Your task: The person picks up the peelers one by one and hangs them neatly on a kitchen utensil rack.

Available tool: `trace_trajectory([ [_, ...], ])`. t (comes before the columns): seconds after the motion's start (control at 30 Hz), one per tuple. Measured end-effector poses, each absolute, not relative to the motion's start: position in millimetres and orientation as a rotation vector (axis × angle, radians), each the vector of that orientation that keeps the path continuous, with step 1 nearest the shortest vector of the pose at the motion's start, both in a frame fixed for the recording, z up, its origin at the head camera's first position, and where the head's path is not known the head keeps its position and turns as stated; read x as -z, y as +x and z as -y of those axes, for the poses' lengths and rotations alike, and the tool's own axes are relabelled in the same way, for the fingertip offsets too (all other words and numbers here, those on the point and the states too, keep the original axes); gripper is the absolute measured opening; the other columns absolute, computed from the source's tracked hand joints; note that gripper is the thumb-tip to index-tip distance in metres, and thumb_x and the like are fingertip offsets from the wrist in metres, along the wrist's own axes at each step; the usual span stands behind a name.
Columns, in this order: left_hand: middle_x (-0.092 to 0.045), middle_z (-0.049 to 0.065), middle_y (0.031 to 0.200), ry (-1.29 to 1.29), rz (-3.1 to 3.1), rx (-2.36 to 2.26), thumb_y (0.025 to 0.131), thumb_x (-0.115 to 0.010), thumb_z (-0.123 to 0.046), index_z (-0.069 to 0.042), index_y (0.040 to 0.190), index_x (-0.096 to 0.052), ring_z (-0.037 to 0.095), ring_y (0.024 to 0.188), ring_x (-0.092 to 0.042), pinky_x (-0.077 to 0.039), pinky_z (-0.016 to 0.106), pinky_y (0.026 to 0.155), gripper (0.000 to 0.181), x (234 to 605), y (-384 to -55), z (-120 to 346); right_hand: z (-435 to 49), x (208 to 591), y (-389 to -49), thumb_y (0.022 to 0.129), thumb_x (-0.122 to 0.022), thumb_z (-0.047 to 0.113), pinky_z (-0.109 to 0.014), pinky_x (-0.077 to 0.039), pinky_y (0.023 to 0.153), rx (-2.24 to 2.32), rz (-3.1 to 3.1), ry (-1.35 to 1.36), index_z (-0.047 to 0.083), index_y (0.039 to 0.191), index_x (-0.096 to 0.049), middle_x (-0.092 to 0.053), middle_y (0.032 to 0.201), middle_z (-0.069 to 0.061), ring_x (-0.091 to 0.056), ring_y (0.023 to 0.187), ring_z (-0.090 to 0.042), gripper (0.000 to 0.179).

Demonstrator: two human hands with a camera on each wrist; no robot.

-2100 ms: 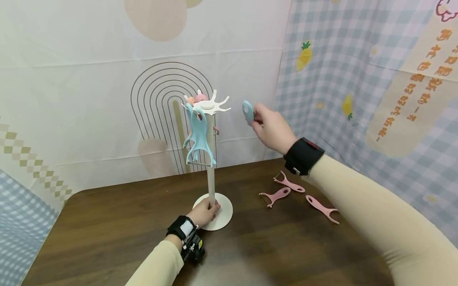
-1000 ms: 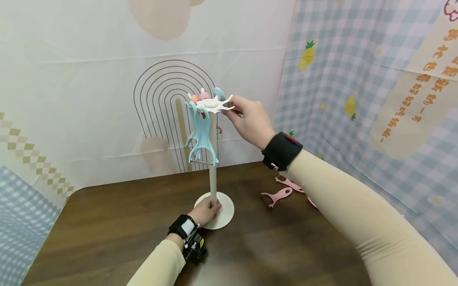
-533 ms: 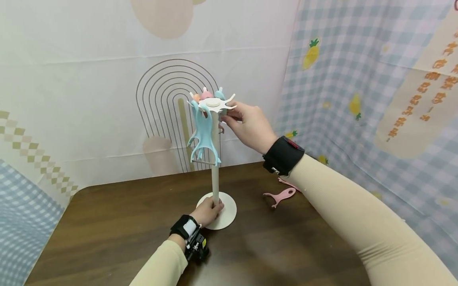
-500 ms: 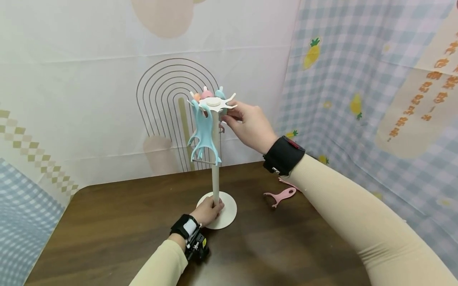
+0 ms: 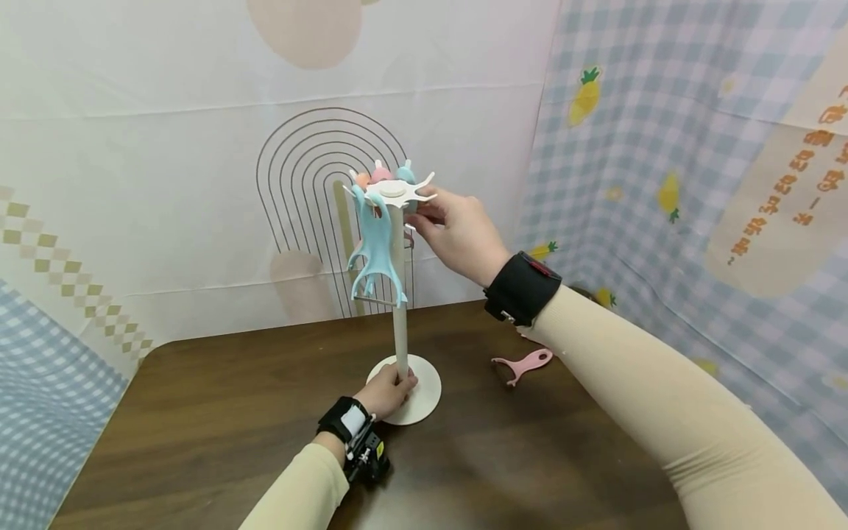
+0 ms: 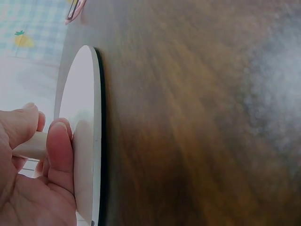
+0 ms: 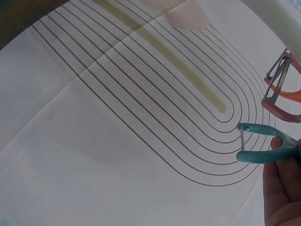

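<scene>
A white stand (image 5: 400, 331) with a crown of upturned prongs stands upright on the table. Low on its pole, my left hand (image 5: 386, 391) grips just above the round base (image 6: 84, 94). My right hand (image 5: 461, 230) is at the crown and pinches a blue peeler (image 7: 257, 157). That peeler's handle end is at a rear prong, whose tip pokes up above it; the fingers partly hide the rest. Light-blue peelers (image 5: 377, 246) hang at the front left. Behind them hang a pink peeler (image 5: 380, 174) and an orange peeler (image 5: 363, 179), mostly hidden in the head view.
A pink peeler (image 5: 526, 363) lies on the dark wooden table (image 5: 252, 412), right of the stand. Another pink piece shows partly behind the right forearm. A white printed cloth (image 5: 185, 191) hangs behind, and a blue checked one (image 5: 636, 147) at the right.
My right hand has carried the blue peeler left to the stand's crown. Its handle end has come down over a rear prong. The left hand has kept its grip on the pole.
</scene>
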State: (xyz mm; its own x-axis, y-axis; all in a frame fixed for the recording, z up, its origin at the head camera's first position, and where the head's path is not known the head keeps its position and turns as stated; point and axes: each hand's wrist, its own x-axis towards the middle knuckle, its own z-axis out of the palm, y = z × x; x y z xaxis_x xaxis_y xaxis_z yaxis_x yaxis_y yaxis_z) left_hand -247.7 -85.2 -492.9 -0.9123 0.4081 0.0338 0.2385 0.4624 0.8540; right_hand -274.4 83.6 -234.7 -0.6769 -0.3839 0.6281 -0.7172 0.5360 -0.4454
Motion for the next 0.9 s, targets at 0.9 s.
trace_trajectory([
  [0.9,-0.049,0.000,0.061,0.565,-2.512,-1.437,0.099,-0.054,-0.008,0.000,0.087,-0.057,0.011,0.057,-0.048,-0.041,0.028,0.055,0.015,494,-249,87,-122,246,-281,0.098,-0.059,0.026,-0.034,-0.048,0.089,-0.837,2.372,0.979,0.012,0.124,-0.058,-0.066,0.120,-0.002,-0.061,0.110,-0.015,0.030],
])
